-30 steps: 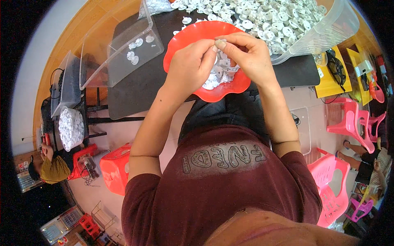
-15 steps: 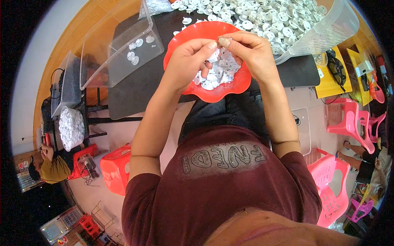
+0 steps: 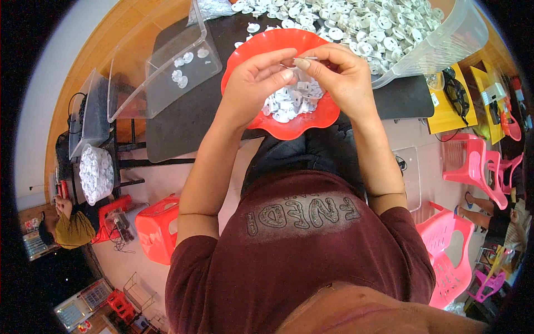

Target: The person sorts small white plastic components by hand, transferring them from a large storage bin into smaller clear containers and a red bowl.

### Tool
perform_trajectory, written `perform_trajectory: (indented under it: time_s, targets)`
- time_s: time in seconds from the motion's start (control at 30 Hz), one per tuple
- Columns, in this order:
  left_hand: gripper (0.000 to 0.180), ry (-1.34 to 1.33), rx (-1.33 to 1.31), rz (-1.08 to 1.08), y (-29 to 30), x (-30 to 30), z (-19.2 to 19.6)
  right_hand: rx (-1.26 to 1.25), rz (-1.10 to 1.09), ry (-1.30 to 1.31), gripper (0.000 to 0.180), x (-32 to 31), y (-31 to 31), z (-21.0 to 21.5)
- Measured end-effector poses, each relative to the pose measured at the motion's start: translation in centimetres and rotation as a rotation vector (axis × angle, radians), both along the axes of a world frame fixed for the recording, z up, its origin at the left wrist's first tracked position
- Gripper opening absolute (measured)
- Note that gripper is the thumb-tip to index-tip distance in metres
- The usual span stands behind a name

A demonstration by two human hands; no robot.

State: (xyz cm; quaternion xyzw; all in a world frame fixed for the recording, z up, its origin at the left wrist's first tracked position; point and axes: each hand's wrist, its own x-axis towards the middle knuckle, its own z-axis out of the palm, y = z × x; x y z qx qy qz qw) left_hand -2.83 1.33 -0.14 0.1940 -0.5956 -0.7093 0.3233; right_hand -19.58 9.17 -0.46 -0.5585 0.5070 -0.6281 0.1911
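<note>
Both my hands are raised over a red scalloped bowl (image 3: 295, 129), which holds a pile of small white plastic pieces (image 3: 286, 106). My right hand (image 3: 346, 80) pinches a thin white plastic piece (image 3: 307, 58) between thumb and fingertips, above the bowl's far half. Facing it from the left, my left hand (image 3: 253, 83) has its fingers curled, the thumb bent in near the other fingers and the index stretched toward the right fingertips. Whatever sits between the left fingers is too small to make out.
A large heap of round white pieces (image 3: 384, 33) lies at the far right in a clear bin (image 3: 445, 47). On the black table (image 3: 183, 131), another clear bin (image 3: 128, 106) holds a few pieces. Red stools (image 3: 156, 228), pink chairs (image 3: 445, 250) and a co-worker (image 3: 75, 231) surround me.
My fingertips have drawn slightly apart. The left thumb has dropped from the index finger, and the thin piece in my right hand now shows more plainly.
</note>
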Motion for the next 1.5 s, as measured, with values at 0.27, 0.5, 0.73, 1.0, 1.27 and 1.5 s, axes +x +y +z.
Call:
perform_trajectory:
  time_s: [0.27,0.5,0.73,1.0,1.27,1.5]
  targets:
    - [0.032,-0.261,-0.484,0.087,-0.3,-0.4,-0.6,0.100,0.016,-0.245,0.015,-0.7,0.1,-0.2]
    - [0.026,-0.575,-1.140,-0.109,-0.4,-4.1,-0.8,0.047,-0.001,-0.294,0.015,-1.7,0.3,-0.1]
    - [0.029,-0.725,-1.288,-0.238,-2.1,-5.1,-1.7,0.066,-0.008,-0.292,0.014,-2.3,1.1,-0.3]
    - [0.036,-0.312,-0.752,-0.055,-1.5,-2.2,-0.8,0.111,-0.005,-0.070,0.012,-1.6,1.5,-1.0]
    - [0.038,-0.085,-0.229,-0.033,0.3,-1.0,-0.3,0.050,0.003,0.042,0.011,-1.3,1.7,-0.2]
    - [0.035,0.044,-0.162,-0.019,0.8,-0.7,-0.2,0.012,-0.012,0.014,0.010,-0.3,2.1,0.2]
